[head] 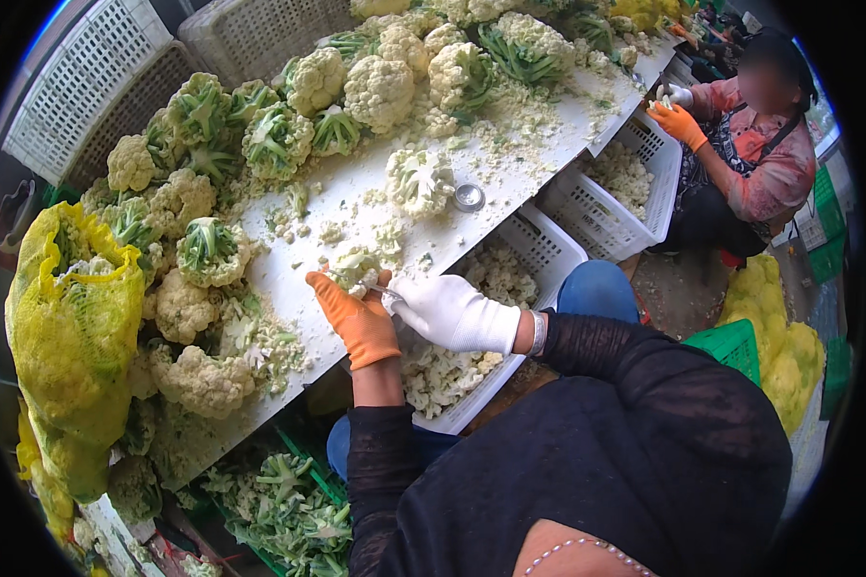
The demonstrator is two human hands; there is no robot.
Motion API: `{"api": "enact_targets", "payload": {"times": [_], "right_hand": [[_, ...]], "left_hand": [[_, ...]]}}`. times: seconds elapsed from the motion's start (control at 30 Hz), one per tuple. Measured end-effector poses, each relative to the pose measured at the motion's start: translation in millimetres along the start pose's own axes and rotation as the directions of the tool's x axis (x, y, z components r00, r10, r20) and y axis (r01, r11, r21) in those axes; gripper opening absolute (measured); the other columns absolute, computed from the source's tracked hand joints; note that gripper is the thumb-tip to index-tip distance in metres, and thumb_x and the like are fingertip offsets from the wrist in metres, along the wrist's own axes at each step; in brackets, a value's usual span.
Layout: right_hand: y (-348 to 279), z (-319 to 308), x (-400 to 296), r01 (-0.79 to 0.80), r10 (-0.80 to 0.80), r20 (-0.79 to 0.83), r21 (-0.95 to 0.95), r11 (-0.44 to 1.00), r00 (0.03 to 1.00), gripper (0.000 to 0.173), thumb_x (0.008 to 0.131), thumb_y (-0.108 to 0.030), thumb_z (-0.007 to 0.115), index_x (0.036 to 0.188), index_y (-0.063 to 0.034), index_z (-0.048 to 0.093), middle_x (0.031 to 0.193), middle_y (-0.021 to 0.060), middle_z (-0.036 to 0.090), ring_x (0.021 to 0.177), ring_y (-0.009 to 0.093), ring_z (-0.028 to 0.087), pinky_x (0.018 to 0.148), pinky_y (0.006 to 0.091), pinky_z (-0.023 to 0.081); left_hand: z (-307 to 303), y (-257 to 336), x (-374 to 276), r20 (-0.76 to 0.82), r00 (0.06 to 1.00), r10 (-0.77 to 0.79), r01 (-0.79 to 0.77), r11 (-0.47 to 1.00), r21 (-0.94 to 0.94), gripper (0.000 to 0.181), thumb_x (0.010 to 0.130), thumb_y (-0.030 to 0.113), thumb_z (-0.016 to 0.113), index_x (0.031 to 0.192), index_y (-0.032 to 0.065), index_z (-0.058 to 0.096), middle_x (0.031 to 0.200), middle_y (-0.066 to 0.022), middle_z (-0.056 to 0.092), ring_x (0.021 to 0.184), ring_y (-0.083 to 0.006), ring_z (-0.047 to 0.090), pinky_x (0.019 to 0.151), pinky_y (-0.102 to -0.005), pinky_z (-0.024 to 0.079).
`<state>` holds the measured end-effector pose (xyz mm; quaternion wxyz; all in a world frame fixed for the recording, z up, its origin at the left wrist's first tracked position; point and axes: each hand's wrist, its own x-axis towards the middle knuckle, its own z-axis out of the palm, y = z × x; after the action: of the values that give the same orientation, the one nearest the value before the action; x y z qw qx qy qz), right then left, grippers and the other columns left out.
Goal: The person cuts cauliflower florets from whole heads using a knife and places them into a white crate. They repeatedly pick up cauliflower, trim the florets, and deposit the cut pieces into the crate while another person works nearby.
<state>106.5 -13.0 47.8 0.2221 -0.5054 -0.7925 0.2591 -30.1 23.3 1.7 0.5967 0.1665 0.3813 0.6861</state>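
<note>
My left hand, in an orange glove, holds a piece of cauliflower above the front edge of the white table. My right hand, in a white knit glove, grips a small metal-bladed knife whose blade meets the piece. Just beyond my hands lies a cut cauliflower head with its pale stem showing. A round metal lid or small dish sits beside it. Below my hands, a white plastic crate holds cut florets.
Whole cauliflower heads are heaped along the table's far side. A yellow mesh sack stands at the left. Leaves and stems fill a green crate at lower left. At right, a person works beside another floret crate.
</note>
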Motion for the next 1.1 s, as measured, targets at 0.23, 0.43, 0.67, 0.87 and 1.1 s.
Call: {"api": "enact_targets", "payload": {"times": [0.23, 0.43, 0.67, 0.87, 1.1], "right_hand": [[16, 4, 16, 0.036, -0.022, 0.053, -0.262, 0.964, 0.998, 0.023, 0.091, -0.016, 0.053, 0.109, -0.0052, 0.062, 0.081, 0.0207, 0.068, 0.077, 0.04, 0.068, 0.066, 0.0482, 0.055], [11, -1, 12, -0.049, 0.027, 0.101, 0.228, 0.973, 0.995, 0.03, 0.094, -0.024, 0.052, 0.105, 0.002, 0.061, 0.087, 0.0266, 0.067, 0.087, 0.045, 0.066, 0.078, 0.0484, 0.053], [10, 15, 20, -0.203, 0.146, 0.23, 0.245, 0.948, 0.962, 0.036, 0.092, -0.025, 0.051, 0.106, 0.0063, 0.061, 0.097, 0.0308, 0.067, 0.097, 0.045, 0.066, 0.083, 0.0466, 0.053], [23, -7, 23, -0.48, 0.132, 0.579, 0.503, 0.719, 0.804, 0.032, 0.094, -0.024, 0.056, 0.109, 0.0039, 0.059, 0.076, 0.0181, 0.067, 0.063, 0.028, 0.066, 0.062, 0.0388, 0.054], [18, -26, 10, 0.008, -0.041, 0.101, 0.311, 0.95, 0.994, 0.028, 0.093, -0.021, 0.051, 0.107, 0.001, 0.061, 0.082, 0.0258, 0.066, 0.076, 0.037, 0.068, 0.071, 0.0425, 0.053]], "left_hand": [[0, 0, -3, -0.164, 0.986, 0.032, -0.018, 0.996, 0.089, 0.067, 0.098, 0.067, 0.043, 0.132, 0.0087, 0.046, 0.112, -0.0089, 0.061, 0.096, -0.0216, 0.061, 0.077, -0.0384, 0.055], [4, 8, -4, -0.101, 0.995, 0.021, -0.018, 0.999, 0.037, 0.061, 0.101, 0.061, 0.044, 0.13, 0.0073, 0.05, 0.11, -0.0076, 0.063, 0.095, -0.0208, 0.062, 0.079, -0.0371, 0.054], [-16, -18, 2, -0.008, 0.987, 0.163, -0.159, 0.971, 0.176, 0.046, 0.103, 0.047, 0.049, 0.124, 0.0062, 0.056, 0.105, -0.0056, 0.064, 0.091, -0.0176, 0.062, 0.077, -0.0331, 0.052], [-1, 11, -11, -0.011, 0.993, -0.121, 0.121, 0.992, -0.021, 0.049, 0.103, 0.048, 0.047, 0.125, 0.0046, 0.055, 0.112, -0.0088, 0.063, 0.089, -0.0207, 0.064, 0.081, -0.0374, 0.055], [-8, 8, -2, -0.072, 0.996, -0.045, 0.045, 0.999, 0.002, 0.058, 0.101, 0.055, 0.047, 0.128, 0.0037, 0.052, 0.114, -0.0106, 0.063, 0.096, -0.0237, 0.064, 0.077, -0.0427, 0.06]]}}
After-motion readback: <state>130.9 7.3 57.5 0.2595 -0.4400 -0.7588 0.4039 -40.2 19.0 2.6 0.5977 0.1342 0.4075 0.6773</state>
